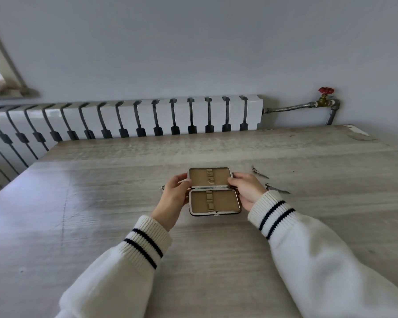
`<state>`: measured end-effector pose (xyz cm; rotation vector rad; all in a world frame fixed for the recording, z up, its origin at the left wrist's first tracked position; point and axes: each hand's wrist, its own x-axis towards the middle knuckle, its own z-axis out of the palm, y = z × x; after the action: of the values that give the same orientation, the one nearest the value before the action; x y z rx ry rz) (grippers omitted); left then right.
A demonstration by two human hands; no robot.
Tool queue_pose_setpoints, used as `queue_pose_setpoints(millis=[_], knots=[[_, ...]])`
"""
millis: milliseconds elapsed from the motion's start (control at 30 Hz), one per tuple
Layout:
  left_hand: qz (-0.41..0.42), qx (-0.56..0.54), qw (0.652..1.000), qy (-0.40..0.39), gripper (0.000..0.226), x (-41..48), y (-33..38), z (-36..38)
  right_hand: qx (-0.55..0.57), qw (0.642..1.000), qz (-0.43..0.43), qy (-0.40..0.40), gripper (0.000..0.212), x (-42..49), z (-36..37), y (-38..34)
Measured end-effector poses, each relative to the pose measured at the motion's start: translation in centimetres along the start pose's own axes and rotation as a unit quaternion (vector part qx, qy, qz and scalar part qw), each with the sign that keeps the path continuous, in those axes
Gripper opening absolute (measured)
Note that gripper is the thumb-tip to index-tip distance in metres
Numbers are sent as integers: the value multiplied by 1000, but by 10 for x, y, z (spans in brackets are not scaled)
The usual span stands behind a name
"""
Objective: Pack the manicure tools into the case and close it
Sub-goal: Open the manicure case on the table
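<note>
Both arms wear loose, cream-white knitted sleeves. The left sleeve (115, 267) and the right sleeve (331, 260) each end in a ribbed cuff, left cuff (147, 239) and right cuff (272, 214), crossed by two narrow dark navy stripes running around the wrist. The left hand (172, 198) and the right hand (248, 189) are bare, with no rings, watch or gloves showing.

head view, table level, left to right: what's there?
Small metal tool peeking out behind the left hand → left hand → open case → right hand → two metal tools, far one and near one, on the table.
</note>
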<state>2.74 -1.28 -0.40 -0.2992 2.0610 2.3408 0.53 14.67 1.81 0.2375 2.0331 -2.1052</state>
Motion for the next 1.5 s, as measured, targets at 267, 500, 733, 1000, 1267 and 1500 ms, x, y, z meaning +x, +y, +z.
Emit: queue_pose_setpoints(millis=[267,500,733,1000,1267,1500], knots=[[-10,39,999,-14,27,-13,-15,-8,-35,999,2,23,29,-7,-10,19],[11,67,998,8,28,-13,-26,-9,-176,983,-50,5,33,-4,-13,31],[47,125,991,16,25,-11,-34,-11,-268,954,-125,44,28,-3,-17,38],[115,235,964,49,27,-11,-39,-10,-305,926,-211,68,23,-5,-15,43],[144,306,938,75,41,-13,-36,-7,-342,903,-245,86,37,0,-16,51],[142,343,927,60,38,-13,-38,-5,-372,890,-249,84,34,4,-16,57]])
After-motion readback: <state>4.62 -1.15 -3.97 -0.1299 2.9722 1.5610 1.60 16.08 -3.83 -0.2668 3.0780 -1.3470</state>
